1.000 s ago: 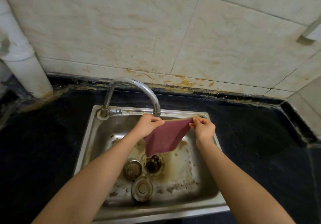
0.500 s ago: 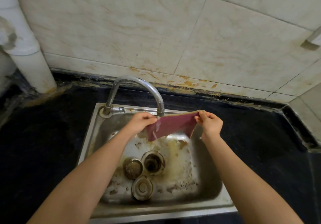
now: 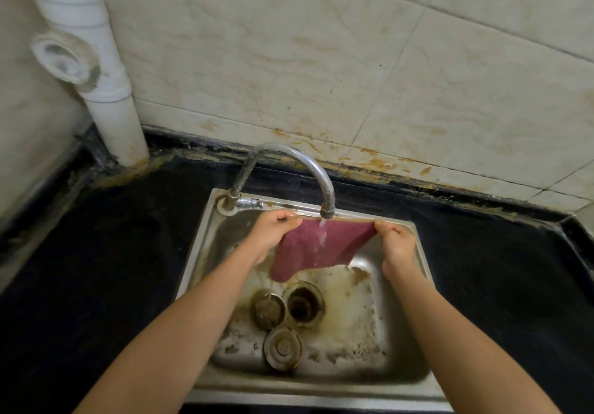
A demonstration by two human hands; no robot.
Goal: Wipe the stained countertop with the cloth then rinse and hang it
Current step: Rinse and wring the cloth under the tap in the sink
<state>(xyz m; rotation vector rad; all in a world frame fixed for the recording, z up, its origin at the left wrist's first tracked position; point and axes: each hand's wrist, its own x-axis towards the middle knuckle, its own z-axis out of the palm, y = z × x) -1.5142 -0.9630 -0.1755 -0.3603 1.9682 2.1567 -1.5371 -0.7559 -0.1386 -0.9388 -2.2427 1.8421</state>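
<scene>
As read from the left, first a white pipe (image 3: 109, 114) in the corner, standing on the dark countertop (image 3: 96, 253), then the steel sink (image 3: 205, 253). Above the back part of the sink, left hand (image 3: 270, 233) pinching one top corner of the cloth (image 3: 305, 253), thumb on top, fingers curled under. Cloth spread out under the faucet (image 3: 328, 198), wet by a thin stream (image 3: 322, 235) on its upper middle, lower edge hanging free above the drain (image 3: 302, 301). At the other top corner, right hand (image 3: 398, 243) pinching in the same way. Probably soft and limp, heavy with water, maybe a little slippery; best taken by the top corners, then gathered into a fist for wringing. Hard to make out: dirt left in the fabric, any stains on the dark countertop. No hook or rail in view for hanging. Fingertips behind the cloth hidden; arms cut off below.
</scene>
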